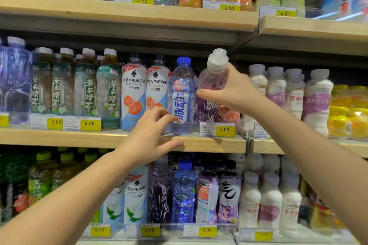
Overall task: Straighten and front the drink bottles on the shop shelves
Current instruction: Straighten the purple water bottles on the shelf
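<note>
On the middle shelf (209, 144) stands a clear bottle with a blue cap and a blue-and-white label (182, 93). My left hand (151, 135) reaches to its lower part, fingertips touching the label near the base, thumb along the shelf edge. To its right a purple-labelled bottle with a clear domed cap (214, 81) is tilted a little to the right. My right hand (229, 89) grips this bottle around its upper body, fingers hidden behind it.
Two white grapefruit-label bottles (133, 93) stand left of the blue-cap bottle, green tea bottles (87, 85) farther left. White and purple milk-drink bottles (294, 91) and yellow packs (348, 113) fill the right. Yellow price tags (224, 129) line the shelf fronts. Shelves above and below hold more bottles.
</note>
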Tool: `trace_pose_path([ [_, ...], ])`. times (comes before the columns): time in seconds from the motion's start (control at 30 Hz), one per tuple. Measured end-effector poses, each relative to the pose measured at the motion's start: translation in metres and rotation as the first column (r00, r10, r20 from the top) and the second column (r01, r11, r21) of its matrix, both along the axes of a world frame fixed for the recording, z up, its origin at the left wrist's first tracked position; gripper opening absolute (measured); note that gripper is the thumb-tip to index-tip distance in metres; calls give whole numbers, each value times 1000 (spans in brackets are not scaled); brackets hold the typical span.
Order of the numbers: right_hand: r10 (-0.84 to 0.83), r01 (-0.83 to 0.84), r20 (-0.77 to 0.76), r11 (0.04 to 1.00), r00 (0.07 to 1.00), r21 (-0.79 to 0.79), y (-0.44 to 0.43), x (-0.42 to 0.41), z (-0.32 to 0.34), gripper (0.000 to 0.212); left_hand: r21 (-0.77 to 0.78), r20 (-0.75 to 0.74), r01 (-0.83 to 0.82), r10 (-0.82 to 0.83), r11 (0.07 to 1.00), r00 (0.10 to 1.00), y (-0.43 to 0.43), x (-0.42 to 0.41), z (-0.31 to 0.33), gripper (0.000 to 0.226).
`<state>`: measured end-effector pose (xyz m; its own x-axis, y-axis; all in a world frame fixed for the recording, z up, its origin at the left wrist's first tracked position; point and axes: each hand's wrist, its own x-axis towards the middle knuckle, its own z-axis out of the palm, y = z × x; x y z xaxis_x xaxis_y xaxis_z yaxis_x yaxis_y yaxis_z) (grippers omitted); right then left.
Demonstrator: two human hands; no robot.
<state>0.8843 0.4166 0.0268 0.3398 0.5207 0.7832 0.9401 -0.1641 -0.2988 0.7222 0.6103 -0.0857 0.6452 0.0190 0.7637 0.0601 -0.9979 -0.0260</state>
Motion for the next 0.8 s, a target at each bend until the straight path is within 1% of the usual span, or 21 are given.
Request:
trace_pose_path([
  [0.1,43,-40,-31,995,999,93,-7,3,4,79,30,-1,-14,14,999,1000,1,-1,0,69],
  [0.2,66,-63,-19,988,998,140,-14,0,8,76,74,-24,-50,52,996,998,1,-3,3,71],
  [0.3,132,-130,-2,974,991,185,-19,-5,16,77,98,-27,-58,61,993,998,1,-5,4,70],
  [0.43,204,-202,18,945,979,259,-25,-11,26,68,122,-10,-112,114,986,993,6,-10,1,75],
  [0.53,290,-271,-21,914,957,303,-23,-22,30,70,105,14,-178,178,978,984,11,-19,-4,78],
  [0.63,383,-337,-91,885,919,320,-12,-28,29,71,106,39,-196,193,975,980,18,-30,-6,75],
  [0.7,402,-345,-122,878,907,331,-1,-34,26,68,109,36,-212,210,971,977,25,-40,-6,73],
  [0.8,418,-355,-151,878,896,322,15,-51,19,70,104,22,-226,224,969,974,42,-62,-6,72],
])
